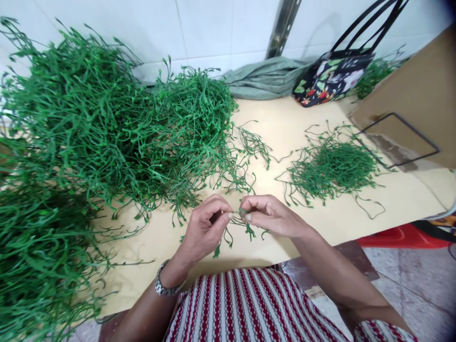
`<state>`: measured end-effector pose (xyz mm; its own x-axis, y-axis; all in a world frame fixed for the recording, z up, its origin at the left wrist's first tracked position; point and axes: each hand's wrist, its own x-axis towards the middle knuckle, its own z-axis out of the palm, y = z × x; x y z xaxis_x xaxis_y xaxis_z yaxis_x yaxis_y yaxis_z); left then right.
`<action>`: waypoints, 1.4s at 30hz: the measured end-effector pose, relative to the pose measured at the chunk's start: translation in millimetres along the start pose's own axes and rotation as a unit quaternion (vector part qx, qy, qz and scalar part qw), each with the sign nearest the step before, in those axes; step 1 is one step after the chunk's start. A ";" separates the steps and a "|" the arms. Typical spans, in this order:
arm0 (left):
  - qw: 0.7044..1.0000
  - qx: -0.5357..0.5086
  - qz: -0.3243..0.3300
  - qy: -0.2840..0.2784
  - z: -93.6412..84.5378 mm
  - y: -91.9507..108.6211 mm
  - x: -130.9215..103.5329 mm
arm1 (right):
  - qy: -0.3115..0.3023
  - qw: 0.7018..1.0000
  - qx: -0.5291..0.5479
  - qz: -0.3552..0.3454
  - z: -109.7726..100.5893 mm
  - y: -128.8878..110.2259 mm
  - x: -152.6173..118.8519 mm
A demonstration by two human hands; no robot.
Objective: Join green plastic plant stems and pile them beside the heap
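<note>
White tiled wall behind, yellow counter [320,228] at frame centre. Left hand [204,228] and right hand [270,216] met at centre, each pinching shut on one green sprig [244,223], its ends dangling below the fingers. Big stem heap [89,142] filled the left of frame; small pile [331,166] lay right of centre, well apart. Floral bag [333,78] upper right. Risk, as judged: the thin sprig could snap or slip from the fingertip pinch, or its dangling ends could snag stray stems nearby.

White tiled wall [206,28] — grey floor [420,289]
</note>
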<state>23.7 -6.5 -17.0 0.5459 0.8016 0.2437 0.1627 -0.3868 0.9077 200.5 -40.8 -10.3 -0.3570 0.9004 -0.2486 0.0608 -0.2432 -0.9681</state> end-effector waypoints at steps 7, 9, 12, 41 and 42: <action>0.999 0.037 0.009 -0.028 -1.3 -2.8 -0.2 | -0.013 1.000 0.003 -0.011 -0.1 4.8 1.1; 0.999 0.038 0.007 -0.030 -1.5 -3.0 0.3 | -0.009 0.999 -0.020 -0.023 1.5 6.4 1.1; 0.999 0.029 -0.029 -0.025 -1.6 -1.1 1.8 | 0.015 0.996 -0.072 -0.042 5.0 9.1 1.6; 0.995 0.057 -0.019 0.085 10.3 -2.3 -0.7 | 0.160 0.912 -0.267 -0.269 4.2 5.1 -2.8; 0.994 0.070 -0.007 0.083 12.5 -1.8 -0.8 | 0.147 0.916 -0.256 -0.270 8.7 7.1 0.7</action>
<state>33.2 -12.1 -23.1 0.4011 0.8674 0.2944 0.2880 -0.4245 0.8584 192.6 -45.0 -17.1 -0.2023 0.9162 0.3460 0.4058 0.3999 -0.8218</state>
